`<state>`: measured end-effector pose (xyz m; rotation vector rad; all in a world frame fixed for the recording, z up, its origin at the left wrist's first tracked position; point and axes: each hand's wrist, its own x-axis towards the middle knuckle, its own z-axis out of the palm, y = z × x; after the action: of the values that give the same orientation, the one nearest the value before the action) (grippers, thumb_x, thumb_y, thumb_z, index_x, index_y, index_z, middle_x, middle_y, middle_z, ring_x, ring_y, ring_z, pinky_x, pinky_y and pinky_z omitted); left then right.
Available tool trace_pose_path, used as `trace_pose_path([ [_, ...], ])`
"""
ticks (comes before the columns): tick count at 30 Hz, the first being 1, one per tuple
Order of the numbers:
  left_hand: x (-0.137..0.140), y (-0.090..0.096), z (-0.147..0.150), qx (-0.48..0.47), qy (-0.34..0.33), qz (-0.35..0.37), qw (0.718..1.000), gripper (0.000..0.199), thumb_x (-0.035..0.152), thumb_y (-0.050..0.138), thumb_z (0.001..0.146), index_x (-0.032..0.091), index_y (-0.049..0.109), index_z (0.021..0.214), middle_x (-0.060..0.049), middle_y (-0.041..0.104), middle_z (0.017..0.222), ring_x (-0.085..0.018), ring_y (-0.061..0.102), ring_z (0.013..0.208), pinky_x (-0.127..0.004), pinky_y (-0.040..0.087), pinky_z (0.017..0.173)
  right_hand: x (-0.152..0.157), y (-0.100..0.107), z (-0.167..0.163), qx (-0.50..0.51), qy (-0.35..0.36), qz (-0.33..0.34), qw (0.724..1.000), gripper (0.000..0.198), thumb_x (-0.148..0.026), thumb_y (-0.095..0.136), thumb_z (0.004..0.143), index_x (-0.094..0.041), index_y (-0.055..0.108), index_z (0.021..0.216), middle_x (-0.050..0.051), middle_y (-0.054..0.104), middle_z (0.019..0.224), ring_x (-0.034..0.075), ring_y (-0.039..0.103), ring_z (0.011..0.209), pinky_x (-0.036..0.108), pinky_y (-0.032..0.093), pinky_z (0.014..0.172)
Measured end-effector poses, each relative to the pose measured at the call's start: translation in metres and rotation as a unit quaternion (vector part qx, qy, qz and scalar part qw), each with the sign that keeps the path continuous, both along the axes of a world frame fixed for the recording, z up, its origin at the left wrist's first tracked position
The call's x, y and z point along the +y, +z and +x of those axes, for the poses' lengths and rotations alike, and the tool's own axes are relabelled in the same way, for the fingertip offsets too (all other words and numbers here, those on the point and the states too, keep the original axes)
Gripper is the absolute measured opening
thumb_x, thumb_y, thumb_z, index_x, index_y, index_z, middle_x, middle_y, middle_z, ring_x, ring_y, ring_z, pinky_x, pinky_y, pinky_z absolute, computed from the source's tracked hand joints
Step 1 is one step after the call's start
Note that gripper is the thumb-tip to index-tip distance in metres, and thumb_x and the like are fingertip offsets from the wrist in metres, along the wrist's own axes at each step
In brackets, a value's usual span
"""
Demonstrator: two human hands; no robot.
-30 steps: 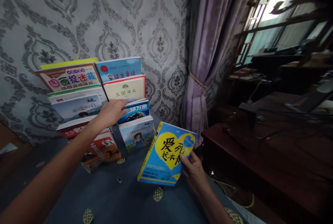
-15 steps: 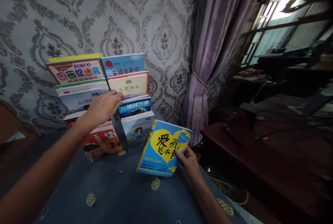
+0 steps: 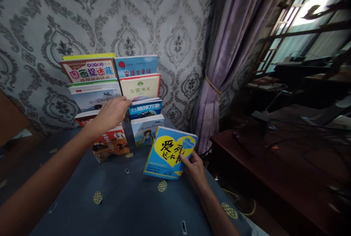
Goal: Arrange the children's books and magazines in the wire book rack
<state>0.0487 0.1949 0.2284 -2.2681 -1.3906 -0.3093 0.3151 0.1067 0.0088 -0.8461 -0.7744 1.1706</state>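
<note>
My right hand (image 3: 196, 168) grips a blue book with a yellow heart (image 3: 166, 152) by its right edge, thumb on the front cover. The book is tilted, held over the dark tablecloth. My left hand (image 3: 115, 111) reaches across to the tiered books, its fingers closed together at the upper left corner of a blue earth-picture book (image 3: 145, 108). What those fingertips grip is hidden. Just behind them stands a cream book with a red border (image 3: 141, 87). A light-blue book with a figure in a hat (image 3: 148, 133) stands in front, and a red book (image 3: 112, 142) is below my left wrist.
The books stand in two columns against patterned wallpaper (image 3: 178, 45). A purple curtain (image 3: 212, 100) hangs to their right. A dark red wooden table (image 3: 246, 163) with cables lies further right. The tablecloth (image 3: 137, 206) bears yellow dotted patterns.
The view has shifted slightly, so the bookstand appears further right. My right hand and the blue book have come a little left, nearer the stand. My left hand stays at the same books.
</note>
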Motion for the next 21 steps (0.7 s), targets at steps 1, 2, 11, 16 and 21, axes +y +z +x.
trace_pose_path([
  [1, -0.001, 0.0, 0.001, 0.002, 0.003, 0.001, 1.0, 0.035, 0.02, 0.041, 0.096, 0.021, 0.07, 0.114, -0.011, 0.071, 0.112, -0.026, 0.066, 0.108, -0.037, 0.051, 0.089, 0.0, 0.0, 0.0, -0.004, 0.001, 0.001, 1.0, 0.052, -0.049, 0.092, 0.059, -0.025, 0.075, 0.103, 0.008, 0.079, 0.107, 0.033, 0.075, 0.095, 0.046, 0.063, 0.082],
  [2, -0.003, 0.0, 0.002, 0.003, 0.005, 0.001, 1.0, 0.035, 0.02, 0.04, 0.096, 0.021, 0.07, 0.114, -0.012, 0.071, 0.112, -0.026, 0.066, 0.108, -0.037, 0.051, 0.088, -0.001, 0.0, -0.001, -0.009, 0.002, 0.002, 1.0, 0.053, -0.048, 0.092, 0.059, -0.025, 0.075, 0.104, 0.008, 0.079, 0.107, 0.032, 0.075, 0.094, 0.046, 0.064, 0.081],
  [11, -0.001, -0.004, 0.004, -0.027, -0.007, 0.01, 1.0, 0.034, 0.017, 0.041, 0.093, 0.018, 0.071, 0.11, -0.012, 0.072, 0.102, -0.026, 0.067, 0.1, -0.039, 0.05, 0.09, -0.002, 0.001, -0.002, -0.012, 0.003, 0.011, 1.0, 0.047, -0.049, 0.09, 0.062, -0.024, 0.076, 0.1, 0.007, 0.079, 0.108, 0.031, 0.075, 0.095, 0.046, 0.062, 0.086],
  [16, -0.008, -0.002, 0.011, -0.014, 0.02, 0.006, 1.0, 0.035, 0.015, 0.039, 0.092, 0.016, 0.071, 0.106, -0.014, 0.072, 0.105, -0.029, 0.067, 0.099, -0.04, 0.05, 0.085, -0.001, -0.002, -0.005, -0.021, -0.02, 0.012, 0.999, 0.049, -0.049, 0.089, 0.063, -0.023, 0.075, 0.102, 0.007, 0.079, 0.109, 0.03, 0.074, 0.096, 0.045, 0.061, 0.088],
  [21, -0.018, 0.002, 0.019, -0.002, 0.062, 0.003, 0.998, 0.035, 0.017, 0.039, 0.093, 0.017, 0.07, 0.109, -0.014, 0.071, 0.109, -0.032, 0.067, 0.103, -0.042, 0.051, 0.084, -0.003, 0.001, -0.007, -0.021, -0.024, 0.017, 0.999, 0.047, -0.049, 0.089, 0.062, -0.023, 0.075, 0.098, 0.005, 0.079, 0.105, 0.029, 0.075, 0.091, 0.045, 0.062, 0.086],
])
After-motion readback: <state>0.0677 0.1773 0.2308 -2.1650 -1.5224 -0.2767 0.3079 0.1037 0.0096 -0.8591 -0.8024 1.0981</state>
